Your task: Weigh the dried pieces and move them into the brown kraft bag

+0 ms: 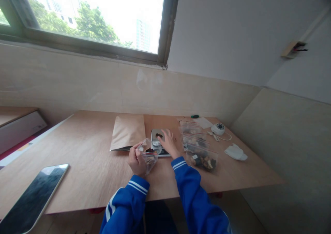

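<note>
My left hand (137, 161) is closed on the edge of a clear plastic bag (150, 160) with some dark pieces near its mouth. Just beyond the bag lies a small scale (155, 133) with a dark dried piece (159, 135) on its plate. Over the right side of the plate, my right hand (169, 142) is spread, fingertips close to the dark piece; whether they touch it is unclear. Part of the scale is hidden behind the bag and my right hand. A brown paper pouch (129, 130) lies left of the scale.
Several zip bags of dried pieces (203, 158) lie right of my right hand. Farther right are a white round device (217, 129) with a cable and a crumpled white item (236, 152). A green-handled tool (194, 116) lies at the back; a tablet (36, 196) is at the front left.
</note>
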`<state>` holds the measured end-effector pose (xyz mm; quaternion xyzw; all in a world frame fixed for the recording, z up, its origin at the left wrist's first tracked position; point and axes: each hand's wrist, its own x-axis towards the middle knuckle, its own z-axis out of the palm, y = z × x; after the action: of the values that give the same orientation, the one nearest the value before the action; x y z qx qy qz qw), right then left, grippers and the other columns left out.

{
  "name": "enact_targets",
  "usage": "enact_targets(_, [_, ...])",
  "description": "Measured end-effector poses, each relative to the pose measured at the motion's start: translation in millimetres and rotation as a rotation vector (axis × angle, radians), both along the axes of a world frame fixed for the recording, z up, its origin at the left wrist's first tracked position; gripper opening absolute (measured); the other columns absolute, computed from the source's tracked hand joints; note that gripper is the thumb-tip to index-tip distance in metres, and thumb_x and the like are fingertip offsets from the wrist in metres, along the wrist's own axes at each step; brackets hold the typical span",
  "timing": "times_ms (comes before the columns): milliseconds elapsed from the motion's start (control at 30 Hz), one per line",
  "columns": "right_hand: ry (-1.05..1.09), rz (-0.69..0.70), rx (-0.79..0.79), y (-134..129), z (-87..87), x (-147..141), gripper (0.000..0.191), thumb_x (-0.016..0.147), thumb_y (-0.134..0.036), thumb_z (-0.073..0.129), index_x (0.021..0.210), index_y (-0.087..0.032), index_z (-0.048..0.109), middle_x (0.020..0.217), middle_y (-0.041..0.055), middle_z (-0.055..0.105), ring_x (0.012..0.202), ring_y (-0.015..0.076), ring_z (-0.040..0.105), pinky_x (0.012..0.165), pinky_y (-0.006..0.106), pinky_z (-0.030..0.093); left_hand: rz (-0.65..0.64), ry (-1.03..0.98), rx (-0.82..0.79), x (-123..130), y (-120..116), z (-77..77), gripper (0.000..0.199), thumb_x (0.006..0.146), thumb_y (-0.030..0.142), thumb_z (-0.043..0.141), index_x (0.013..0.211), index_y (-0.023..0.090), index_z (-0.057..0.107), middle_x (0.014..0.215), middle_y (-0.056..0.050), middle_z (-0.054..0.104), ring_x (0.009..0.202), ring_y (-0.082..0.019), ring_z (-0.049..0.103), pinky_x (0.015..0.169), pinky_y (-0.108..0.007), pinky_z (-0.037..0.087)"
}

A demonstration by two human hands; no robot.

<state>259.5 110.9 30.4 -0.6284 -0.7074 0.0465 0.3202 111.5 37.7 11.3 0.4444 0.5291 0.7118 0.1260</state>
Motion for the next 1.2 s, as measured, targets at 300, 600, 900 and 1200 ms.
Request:
enact_targets(300, [-0.143, -0.076, -0.093, 26.3, -2.0, -8.3, 0.02, 0.085, -0.03, 0.059, 0.101, -0.021, 0.064, 0.107, 0.0105, 0.063, 0.106, 0.0272, 0.048, 0.088, 0.04, 0.031, -0.053, 0.116, 0.015, -0.7, 2.3, -9.5, 0.033, 0.093, 0.032, 0.032, 0.094, 0.017, 0.061, 0.093, -0.006, 0.065, 0.081, -0.016, 0.06, 0.074, -0.029, 0.048])
enact_targets(600, [0.065, 0.034, -0.007, 11.8, 12.2, -6.2, 0.014, 0.084, -0.015, 0.055, 0.091, -0.02, 0.066, 0.097, 0.0047, 0.07, 0.099, 0.0214, 0.057, 0.089, 0.036, 0.031, -0.047, 0.091, -0.023, -0.1, 3.0, -8.9, 0.033, 0.093, 0.032, 0.032, 0.094, 0.017, 0.061, 0.094, -0.006, 0.065, 0.08, -0.016, 0.06, 0.073, -0.028, 0.047])
enact_targets(900, [0.365, 0.217, 0.162, -18.7, 22.9, 16.1, 0.029, 0.092, -0.032, 0.043, 0.102, -0.018, 0.066, 0.104, 0.0085, 0.064, 0.102, 0.0185, 0.056, 0.091, 0.031, 0.041, -0.068, 0.108, -0.026, 0.2, 2.9, -3.6, 0.034, 0.093, 0.033, 0.032, 0.095, 0.016, 0.061, 0.094, -0.006, 0.065, 0.086, -0.017, 0.06, 0.077, -0.029, 0.047])
enact_targets(1200, [-0.064, -0.292, -0.023, 8.2, -14.6, 14.6, 0.037, 0.083, -0.04, 0.059, 0.102, -0.009, 0.065, 0.104, 0.0184, 0.059, 0.101, 0.0318, 0.05, 0.087, 0.04, 0.038, -0.059, 0.099, -0.016, 0.2, 5.9, -6.3, 0.035, 0.093, 0.036, 0.033, 0.091, 0.016, 0.062, 0.092, -0.007, 0.065, 0.083, -0.017, 0.059, 0.075, -0.029, 0.047])
